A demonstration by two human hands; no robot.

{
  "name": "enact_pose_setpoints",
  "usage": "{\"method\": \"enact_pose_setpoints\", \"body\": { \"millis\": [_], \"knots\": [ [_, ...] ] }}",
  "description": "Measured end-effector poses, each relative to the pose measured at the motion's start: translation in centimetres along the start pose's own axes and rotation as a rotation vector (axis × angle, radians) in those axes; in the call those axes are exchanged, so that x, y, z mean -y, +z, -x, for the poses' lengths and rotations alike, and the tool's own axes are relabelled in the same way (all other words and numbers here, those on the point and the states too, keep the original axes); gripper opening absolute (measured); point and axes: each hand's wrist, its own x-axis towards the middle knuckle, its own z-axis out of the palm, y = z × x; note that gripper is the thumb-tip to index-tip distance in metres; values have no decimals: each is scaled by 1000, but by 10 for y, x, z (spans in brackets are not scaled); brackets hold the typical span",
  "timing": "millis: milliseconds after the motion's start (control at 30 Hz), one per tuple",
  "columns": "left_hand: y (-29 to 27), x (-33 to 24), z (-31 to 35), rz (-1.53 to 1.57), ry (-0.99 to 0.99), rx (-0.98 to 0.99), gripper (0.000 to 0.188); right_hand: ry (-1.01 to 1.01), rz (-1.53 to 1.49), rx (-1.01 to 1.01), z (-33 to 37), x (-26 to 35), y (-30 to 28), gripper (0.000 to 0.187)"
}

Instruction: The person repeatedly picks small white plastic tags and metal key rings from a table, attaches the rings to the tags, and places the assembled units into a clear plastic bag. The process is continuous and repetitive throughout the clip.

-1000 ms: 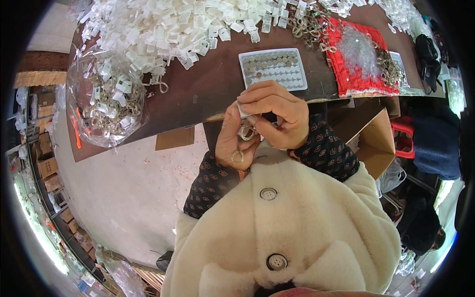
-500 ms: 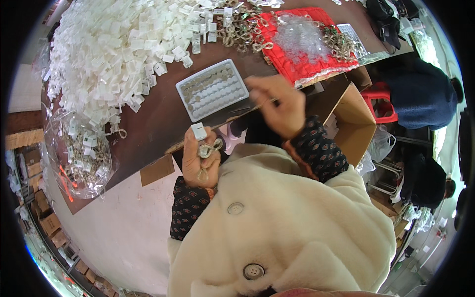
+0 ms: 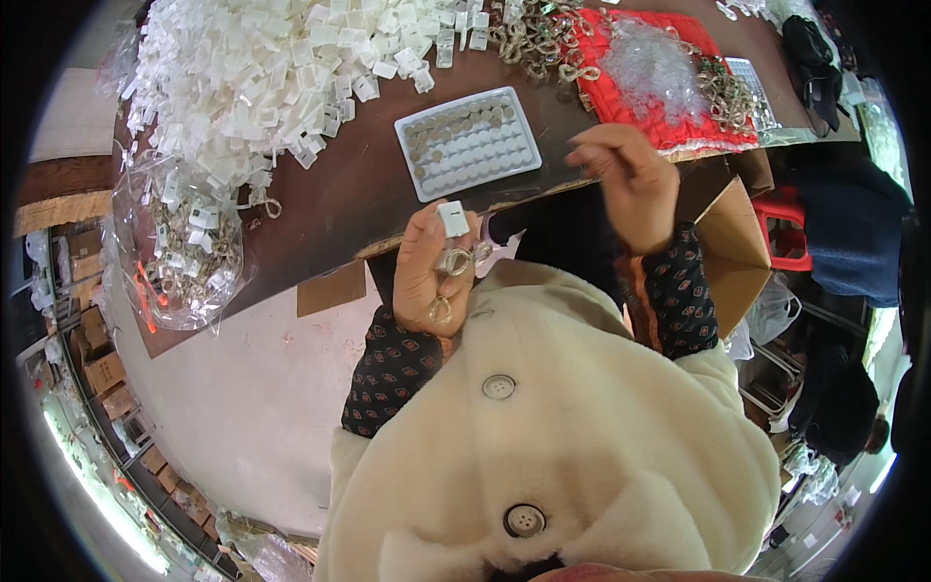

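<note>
My left hand (image 3: 431,276) is closed around a small white plastic case (image 3: 453,219), pinched upright near the fingertips. Loops of pale beige cord (image 3: 455,260) hang across the fingers and palm beneath it. Just beyond, on the brown table, sits a white tray (image 3: 475,177) with rows of round pockets; flat grey discs (image 3: 438,131) fill its far and left rows. My right hand (image 3: 640,189) hovers off the tray's right side, thumb and fingers drawn together, slightly blurred. Anything between those fingertips is too small to make out.
Many white plastic cases (image 3: 262,82) are heaped at the far left. A clear bag (image 3: 179,276) of corded pieces lies nearer. Back right are a red cloth (image 3: 601,82), clear plastic pieces (image 3: 655,73) and cord bundles (image 3: 538,39). An open carton (image 3: 737,238) stands right, near a seated person (image 3: 853,233).
My right hand has moved away from the tray's right edge. The view has shifted, so the table appears higher and farther right. My left hand still grips the case.
</note>
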Motion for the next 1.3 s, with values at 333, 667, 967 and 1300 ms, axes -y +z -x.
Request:
{"method": "enact_pose_setpoints", "body": {
  "millis": [333,667,967,1300],
  "knots": [
    [20,-1,9,-254,148,-211,17,-419,13,333,3,60,59,37],
    [17,-3,13,-303,279,-202,14,-650,216,390,0,70,57,38],
    [1,-7,16,-401,228,-179,17,-217,60,417,5,62,49,16],
    [6,-5,1,-166,13,-143,26,-325,423,132,-27,10,14,17]
  ]
}}
